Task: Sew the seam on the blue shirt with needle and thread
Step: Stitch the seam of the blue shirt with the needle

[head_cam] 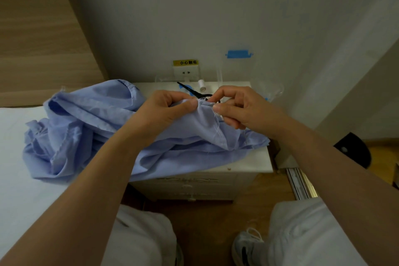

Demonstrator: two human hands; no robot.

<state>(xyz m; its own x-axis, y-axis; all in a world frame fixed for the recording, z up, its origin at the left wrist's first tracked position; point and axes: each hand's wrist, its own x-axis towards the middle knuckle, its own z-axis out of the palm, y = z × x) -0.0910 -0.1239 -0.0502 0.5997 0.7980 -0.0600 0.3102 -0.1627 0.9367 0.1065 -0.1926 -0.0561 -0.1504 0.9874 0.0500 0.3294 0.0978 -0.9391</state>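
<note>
Holding: your left hand (170,107) pinches a raised fold of the blue shirt (90,127), thumb on top and fingers curled under the cloth
Right hand: your right hand (241,108) sits just beside the left, thumb and forefinger closed together at the frayed edge of the same fold; the needle itself is too small to make out, so you cannot tell whether it is in that pinch
Thread: a pale thread (216,124) hangs down along the seam edge below your right fingertips
Shirt: the rest of it lies crumpled, spread from the white bed surface (19,179) on your left across the top of the white nightstand (248,164)
Behind your hands: black scissors (190,89) lie on the nightstand, partly hidden by your fingers; a white spool (201,85) stands upright near the wall
Wall: a socket (186,71) with a yellow label above it, and a strip of blue tape (238,54) to its right
Below: your knees in white trousers, a white shoe (246,246) on the wooden floor
</note>
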